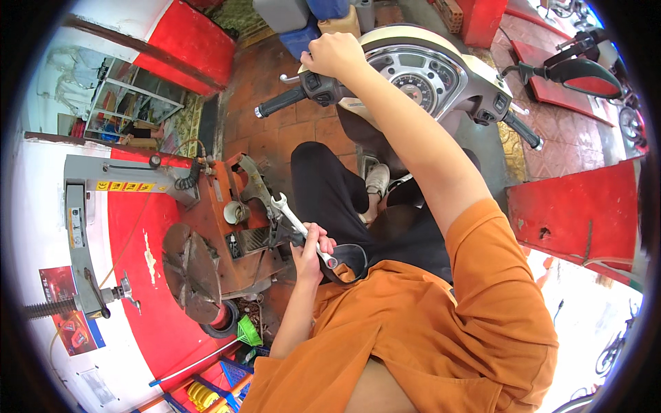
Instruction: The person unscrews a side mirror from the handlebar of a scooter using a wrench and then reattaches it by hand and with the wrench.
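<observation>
My right arm reaches across the cream scooter [413, 36]. My right hand [336, 56] is closed in a fist just above the left handlebar's switch housing [318, 88]; whatever is in its fingers is hidden. Low in front of my body, my left hand [313, 248] grips a silver combination wrench [297, 221], its forked end pointing up and away. Beside that hand, over my lap, is a dark rounded piece with a thin rim [352, 260], resembling a rear-view mirror; whether the hand also holds it I cannot tell. The round instrument cluster [413, 76] sits between the handlebars.
A grey and red tyre-changing machine [213, 227] with a round turntable [191, 272] stands at the left. Plastic jugs [299, 41] are beyond the scooter. Red panels [575, 213] and another motorbike's mirror [589, 77] are at the right. A green-headed broom [248, 332] leans lower left.
</observation>
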`<state>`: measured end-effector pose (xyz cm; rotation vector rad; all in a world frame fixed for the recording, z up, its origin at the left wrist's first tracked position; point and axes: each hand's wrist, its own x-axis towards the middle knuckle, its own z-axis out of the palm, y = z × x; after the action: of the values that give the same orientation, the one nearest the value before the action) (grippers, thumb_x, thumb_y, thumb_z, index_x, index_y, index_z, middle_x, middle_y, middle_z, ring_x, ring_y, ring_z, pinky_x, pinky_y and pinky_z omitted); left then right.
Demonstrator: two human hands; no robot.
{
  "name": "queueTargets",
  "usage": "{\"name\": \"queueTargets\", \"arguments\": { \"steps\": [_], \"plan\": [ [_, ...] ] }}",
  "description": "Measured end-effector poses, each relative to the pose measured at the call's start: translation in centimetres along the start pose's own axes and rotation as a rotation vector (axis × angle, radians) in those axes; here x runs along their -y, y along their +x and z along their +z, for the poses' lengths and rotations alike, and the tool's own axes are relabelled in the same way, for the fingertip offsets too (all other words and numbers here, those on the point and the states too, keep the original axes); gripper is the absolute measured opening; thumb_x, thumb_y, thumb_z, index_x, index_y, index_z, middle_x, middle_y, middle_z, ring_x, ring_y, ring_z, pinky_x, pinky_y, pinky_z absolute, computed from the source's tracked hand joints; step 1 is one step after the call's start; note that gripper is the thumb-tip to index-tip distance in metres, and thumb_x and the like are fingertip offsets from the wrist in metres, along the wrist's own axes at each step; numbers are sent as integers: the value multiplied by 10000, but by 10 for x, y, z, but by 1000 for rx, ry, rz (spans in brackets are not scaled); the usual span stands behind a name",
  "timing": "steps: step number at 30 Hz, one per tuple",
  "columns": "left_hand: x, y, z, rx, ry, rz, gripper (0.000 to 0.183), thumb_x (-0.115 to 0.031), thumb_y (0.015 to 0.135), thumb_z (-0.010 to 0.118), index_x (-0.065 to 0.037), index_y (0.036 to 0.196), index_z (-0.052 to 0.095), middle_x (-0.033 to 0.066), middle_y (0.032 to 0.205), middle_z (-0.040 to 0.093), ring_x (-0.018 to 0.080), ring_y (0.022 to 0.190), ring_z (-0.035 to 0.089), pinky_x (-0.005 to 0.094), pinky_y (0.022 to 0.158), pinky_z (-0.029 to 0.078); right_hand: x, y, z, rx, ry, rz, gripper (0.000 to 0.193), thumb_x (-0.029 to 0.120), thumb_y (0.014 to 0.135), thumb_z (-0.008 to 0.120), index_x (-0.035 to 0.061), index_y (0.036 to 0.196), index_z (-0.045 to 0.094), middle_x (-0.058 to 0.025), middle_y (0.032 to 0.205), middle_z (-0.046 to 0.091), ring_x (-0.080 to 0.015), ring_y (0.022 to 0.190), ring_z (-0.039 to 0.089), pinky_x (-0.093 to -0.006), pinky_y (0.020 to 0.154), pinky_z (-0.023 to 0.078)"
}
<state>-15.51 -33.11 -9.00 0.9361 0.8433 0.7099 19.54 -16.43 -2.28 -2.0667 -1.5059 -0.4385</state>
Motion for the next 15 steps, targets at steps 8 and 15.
{"name": "queueTargets", "arguments": {
  "steps": [8, 15],
  "plan": [
    [-1, 2, 4, -5, 11, 12, 236, -199, 1003, 544, -29, 840, 545, 18, 567, 501, 126, 501, 511, 327, 613, 499, -4, 25, -10, 331, -29, -99, 338, 324, 828, 561, 42, 876, 742, -178, 927, 716, -333, 875, 701, -454, 787, 555],
    [3, 4, -3, 4, -24, 1, 239, -201, 1013, 528, -36, 841, 546, 16, 564, 497, 125, 500, 508, 321, 612, 501, -2, 46, -19, 560, -123, -250, 363, 320, 859, 533, 27, 910, 741, -187, 989, 711, -339, 950, 687, -446, 833, 541]
  ]
}}
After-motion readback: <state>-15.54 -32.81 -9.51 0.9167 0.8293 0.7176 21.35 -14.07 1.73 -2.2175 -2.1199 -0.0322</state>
